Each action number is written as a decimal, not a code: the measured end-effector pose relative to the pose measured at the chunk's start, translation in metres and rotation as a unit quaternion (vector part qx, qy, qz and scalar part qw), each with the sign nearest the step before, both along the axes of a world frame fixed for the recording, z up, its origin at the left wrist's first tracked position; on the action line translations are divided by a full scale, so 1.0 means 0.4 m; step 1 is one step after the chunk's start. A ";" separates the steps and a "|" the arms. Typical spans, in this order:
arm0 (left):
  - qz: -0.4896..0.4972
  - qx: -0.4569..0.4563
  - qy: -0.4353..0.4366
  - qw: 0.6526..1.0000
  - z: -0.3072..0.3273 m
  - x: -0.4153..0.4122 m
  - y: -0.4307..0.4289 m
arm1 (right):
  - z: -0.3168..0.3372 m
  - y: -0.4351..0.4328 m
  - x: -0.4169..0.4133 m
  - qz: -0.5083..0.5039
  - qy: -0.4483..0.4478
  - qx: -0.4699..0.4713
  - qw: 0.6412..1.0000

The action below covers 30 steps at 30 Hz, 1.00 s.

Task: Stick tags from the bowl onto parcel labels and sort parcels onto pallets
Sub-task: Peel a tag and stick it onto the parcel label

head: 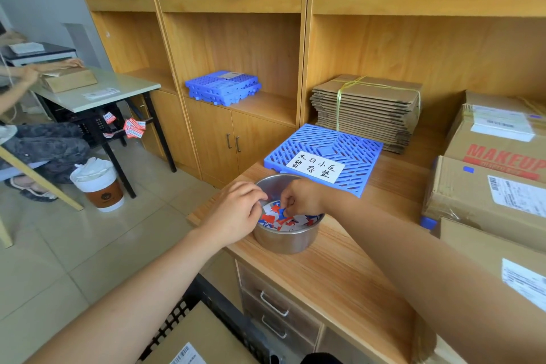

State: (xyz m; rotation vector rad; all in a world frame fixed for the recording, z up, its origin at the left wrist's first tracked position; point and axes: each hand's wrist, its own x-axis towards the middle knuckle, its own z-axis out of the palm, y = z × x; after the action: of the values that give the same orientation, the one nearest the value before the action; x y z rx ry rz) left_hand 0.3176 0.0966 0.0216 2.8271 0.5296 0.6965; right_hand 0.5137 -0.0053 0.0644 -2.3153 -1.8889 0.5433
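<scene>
A person sorting parcels reaches both hands into a steel bowl (286,241) of red, blue and white tags (295,220) at centre frame, on a wooden bench (339,275). The right hand (301,198) dips inside, thumb and forefinger pinched together on a blue tag (282,212) lying on top of the heap. The left hand (236,211) sits at the bowl's left rim with its fingers curled over the edge, apparently steadying it.

The step in hand looks to be picking out a tag. No tag has yet reached the white label (517,195) of the cardboard parcel (472,195) stacked at the right edge of the frame.

The next move calls for lifting the single tag clear of its neighbours and carrying it right to that label. The parcel would then go to a blue pallet (348,142), which lies just behind the bowl and bears a handwritten sign.
</scene>
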 end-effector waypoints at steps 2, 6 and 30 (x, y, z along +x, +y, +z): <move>-0.007 -0.002 0.003 1.000 -0.004 -0.002 -0.001 | -0.007 0.002 -0.009 0.008 -0.029 0.008 0.999; -0.018 -0.003 0.000 1.000 -0.008 -0.001 -0.001 | -0.026 0.007 -0.010 0.019 -0.032 -0.006 0.999; -0.017 -0.011 0.007 1.000 -0.008 -0.001 0.002 | -0.003 0.015 -0.006 0.043 0.025 -0.016 0.999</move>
State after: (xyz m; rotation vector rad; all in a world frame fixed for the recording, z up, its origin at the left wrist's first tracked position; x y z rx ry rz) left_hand 0.3171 0.0972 0.0186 2.8165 0.4867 0.6608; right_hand 0.5115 0.0006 0.0631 -2.2264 -1.9780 0.6381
